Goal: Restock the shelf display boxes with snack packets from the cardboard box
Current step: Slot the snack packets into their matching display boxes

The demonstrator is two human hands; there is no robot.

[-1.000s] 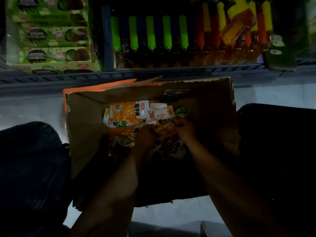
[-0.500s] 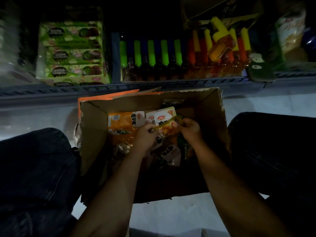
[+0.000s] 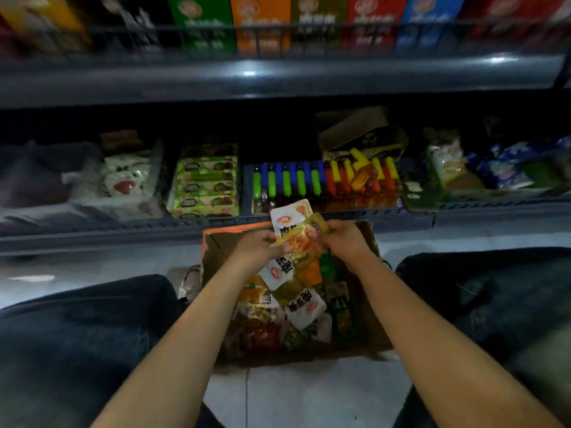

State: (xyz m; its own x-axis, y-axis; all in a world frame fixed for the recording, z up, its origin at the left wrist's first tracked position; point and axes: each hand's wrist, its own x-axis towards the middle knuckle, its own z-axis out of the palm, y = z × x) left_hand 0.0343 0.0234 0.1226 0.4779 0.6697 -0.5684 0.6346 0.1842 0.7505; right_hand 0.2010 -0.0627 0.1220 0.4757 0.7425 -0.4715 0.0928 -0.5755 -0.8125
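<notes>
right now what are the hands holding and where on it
Both hands hold a small bunch of white and orange plastic snack packets: left hand grips its left edge, right hand its right edge.

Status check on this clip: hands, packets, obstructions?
Left hand and right hand grip snack packets above cardboard box. Not shelved yet. Nothing blocking.

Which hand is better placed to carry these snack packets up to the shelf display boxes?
Probably the left hand: it grips the fanned bundle of orange and white snack packets over the brown cardboard box. The right hand only pinches one packet's top corner.
</notes>
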